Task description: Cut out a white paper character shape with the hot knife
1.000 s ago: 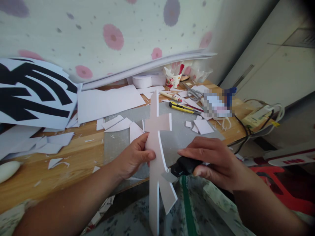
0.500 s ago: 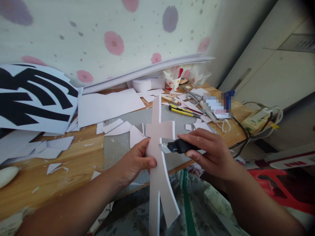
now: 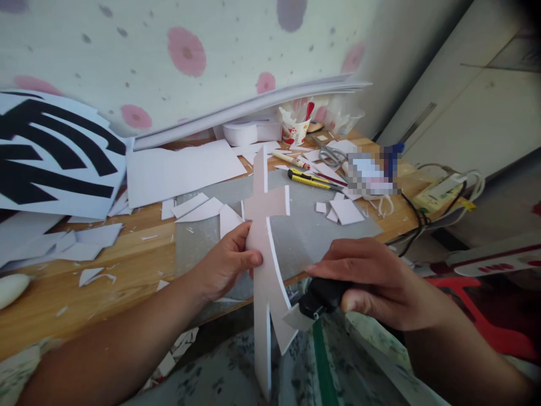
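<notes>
A white foam board cutout (image 3: 267,248), a long upright strip with a crosspiece and a split, curved lower leg, is pinched at its middle by my left hand (image 3: 230,262). It is held upright over the table's front edge. My right hand (image 3: 372,282) is closed around a black utility knife (image 3: 323,296) with its blade out. The blade lies by the right edge of the curved leg, near its lower end; whether it touches I cannot tell. Behind the cutout is a grey cutting mat (image 3: 304,239) with white scraps (image 3: 346,210) on it.
A yellow box cutter (image 3: 310,178), a marker (image 3: 290,159), scissors (image 3: 332,155) and a paper cup (image 3: 295,131) stand or lie at the back. A large white sheet (image 3: 181,172) and a black-patterned board (image 3: 59,158) are left. A power strip (image 3: 439,194) hangs at the right edge.
My right hand has moved the knife down along the cutout's right edge, from below the crosspiece to the lower leg. The left hand keeps its hold; the view has shifted slightly.
</notes>
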The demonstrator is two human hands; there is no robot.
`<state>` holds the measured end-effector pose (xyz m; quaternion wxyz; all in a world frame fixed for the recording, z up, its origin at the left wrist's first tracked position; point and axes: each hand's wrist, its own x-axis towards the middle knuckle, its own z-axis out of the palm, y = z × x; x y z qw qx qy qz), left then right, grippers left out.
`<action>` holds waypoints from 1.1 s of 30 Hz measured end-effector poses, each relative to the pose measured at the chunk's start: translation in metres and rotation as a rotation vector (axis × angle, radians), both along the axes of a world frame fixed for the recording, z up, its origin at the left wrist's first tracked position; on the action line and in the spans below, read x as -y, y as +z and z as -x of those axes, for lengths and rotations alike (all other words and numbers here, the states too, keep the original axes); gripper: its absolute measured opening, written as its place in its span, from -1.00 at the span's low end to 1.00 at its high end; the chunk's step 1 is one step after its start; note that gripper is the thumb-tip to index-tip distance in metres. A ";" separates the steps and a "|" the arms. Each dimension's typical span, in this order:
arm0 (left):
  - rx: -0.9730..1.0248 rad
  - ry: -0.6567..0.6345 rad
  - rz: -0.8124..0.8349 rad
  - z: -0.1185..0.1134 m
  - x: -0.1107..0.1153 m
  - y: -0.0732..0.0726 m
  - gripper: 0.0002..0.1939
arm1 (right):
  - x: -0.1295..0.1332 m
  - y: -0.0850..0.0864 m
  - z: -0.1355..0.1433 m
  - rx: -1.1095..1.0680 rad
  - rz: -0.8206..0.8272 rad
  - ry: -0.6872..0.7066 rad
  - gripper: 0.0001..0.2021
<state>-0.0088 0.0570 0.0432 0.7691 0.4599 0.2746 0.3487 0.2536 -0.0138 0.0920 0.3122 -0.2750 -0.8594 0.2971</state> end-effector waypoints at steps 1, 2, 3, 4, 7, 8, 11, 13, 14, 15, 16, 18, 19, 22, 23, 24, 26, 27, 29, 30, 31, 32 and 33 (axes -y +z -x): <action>-0.001 0.000 0.000 0.000 0.000 0.000 -0.48 | -0.001 -0.001 0.000 0.000 -0.013 -0.010 -0.57; -0.004 0.000 -0.001 0.000 0.000 0.000 -0.48 | -0.001 -0.001 0.000 -0.001 -0.029 -0.020 -0.57; -0.005 0.000 -0.001 0.001 0.001 0.000 -0.48 | -0.002 -0.002 0.001 -0.003 -0.042 -0.030 -0.57; -0.007 0.000 -0.002 0.001 0.001 -0.001 -0.48 | -0.002 -0.003 0.001 -0.003 -0.051 -0.040 -0.58; -0.013 -0.006 0.001 0.001 0.001 0.000 -0.48 | -0.003 -0.005 0.001 0.005 -0.076 -0.077 -0.58; -0.013 -0.008 0.004 0.001 0.001 0.000 -0.48 | -0.003 -0.005 0.002 0.009 -0.086 -0.087 -0.58; -0.012 -0.009 0.009 0.001 0.001 0.000 -0.47 | -0.005 -0.005 0.005 0.017 -0.129 -0.113 -0.59; -0.013 -0.007 0.009 0.001 0.002 0.000 -0.45 | -0.007 -0.003 0.007 0.032 -0.173 -0.150 -0.60; -0.015 -0.007 0.009 0.002 0.002 -0.001 -0.44 | -0.008 -0.003 0.008 0.042 -0.197 -0.170 -0.60; -0.018 -0.009 0.010 0.002 0.002 -0.002 -0.43 | -0.009 -0.002 0.010 0.051 -0.218 -0.186 -0.60; -0.021 -0.011 0.012 0.002 0.002 -0.002 -0.42 | -0.010 -0.002 0.011 0.059 -0.236 -0.197 -0.60; -0.024 -0.013 0.014 0.003 0.003 -0.004 -0.39 | -0.013 -0.002 0.013 0.063 -0.259 -0.211 -0.60; -0.023 -0.011 0.014 0.003 0.003 -0.004 -0.39 | -0.014 -0.002 0.013 0.063 -0.268 -0.217 -0.60; -0.020 -0.012 0.014 0.003 0.003 -0.006 -0.42 | -0.018 -0.005 0.014 0.062 -0.309 -0.251 -0.60; -0.021 -0.014 0.017 0.003 0.004 -0.007 -0.43 | -0.019 -0.005 0.014 0.064 -0.321 -0.263 -0.61; -0.021 -0.016 0.020 0.003 0.004 -0.007 -0.43 | -0.021 -0.006 0.014 0.065 -0.333 -0.271 -0.61; -0.027 -0.022 0.028 0.003 0.004 -0.007 -0.43 | -0.024 -0.008 0.014 0.066 -0.350 -0.284 -0.61; -0.029 -0.024 0.030 0.003 0.004 -0.007 -0.43 | -0.025 -0.008 0.014 0.065 -0.360 -0.293 -0.61; -0.035 -0.034 0.027 0.003 0.005 -0.005 -0.43 | -0.028 -0.009 0.014 0.060 -0.386 -0.323 -0.60; -0.036 -0.039 0.024 0.003 0.005 -0.004 -0.43 | -0.030 -0.010 0.014 0.054 -0.398 -0.341 -0.60; -0.035 -0.043 0.021 0.003 0.005 -0.003 -0.43 | -0.030 -0.011 0.014 0.046 -0.405 -0.358 -0.60; -0.034 -0.044 0.018 0.003 0.004 -0.002 -0.42 | -0.031 -0.012 0.014 0.036 -0.404 -0.369 -0.60; -0.032 -0.041 0.017 0.003 0.004 -0.001 -0.42 | -0.030 -0.012 0.014 0.022 -0.395 -0.368 -0.60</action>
